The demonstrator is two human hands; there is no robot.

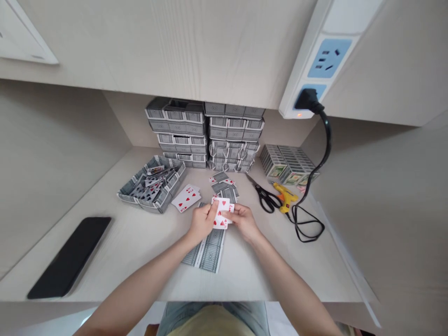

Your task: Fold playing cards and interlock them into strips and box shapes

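Observation:
My left hand (203,220) grips a five of hearts playing card (221,219) by its left side, face up. From the right, my right hand (245,222) pinches another red-suited card (231,208) that lies partly behind the first one. Below both hands, joined cards (211,252) lie back side up, showing a grey pattern. Just beyond them is a loose cluster of cards (224,186), mostly face down. To the left, a few heart cards (187,198) lie face up beside an open tray made of cards (164,198), which holds loose cards (149,189).
Stacked card-built boxes (182,126) stand at the back, with packed card decks (289,163) to their right. Black scissors (268,198) and a yellow glue gun (285,197) with a looping cord lie at right. A black phone (72,256) rests at left. A power strip (311,88) hangs above.

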